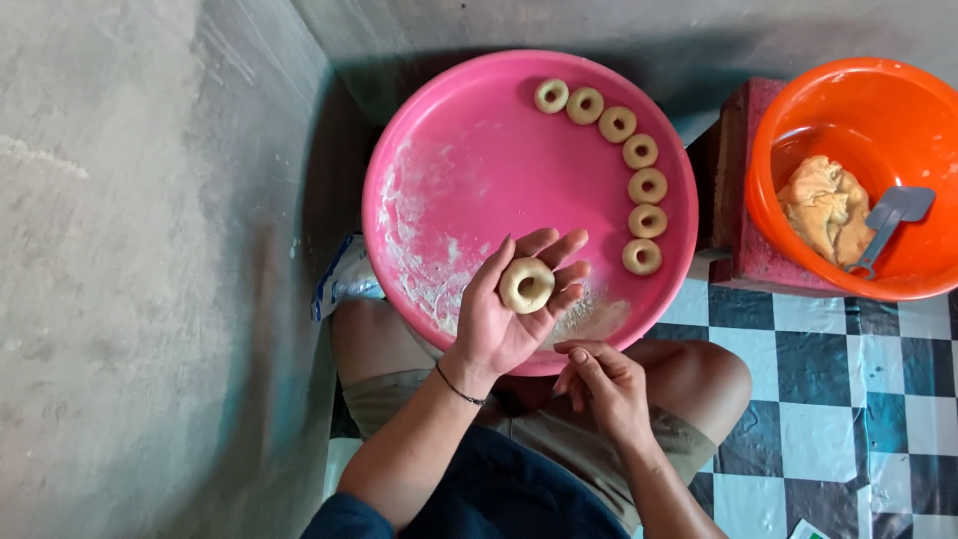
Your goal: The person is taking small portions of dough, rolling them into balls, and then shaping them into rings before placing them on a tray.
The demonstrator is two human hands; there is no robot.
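My left hand [509, 309] is held palm up over the near edge of a big round pink tray [469, 150]. A pale dough ring [526, 284] with a hole in its middle lies on its fingers. My right hand [604, 384] hangs just below the tray's rim, fingers loosely curled, holding nothing I can see. Several finished dough rings [644, 186] are lined in an arc along the tray's right side. Flour is smeared over the tray's left and near parts.
An orange basin [798, 120] at the right holds a lump of dough [823, 208] and a grey scraper [891, 220]; it stands on a dark red block [743, 240]. A grey wall is at the left, checkered floor tiles at the right. My knees are under the tray.
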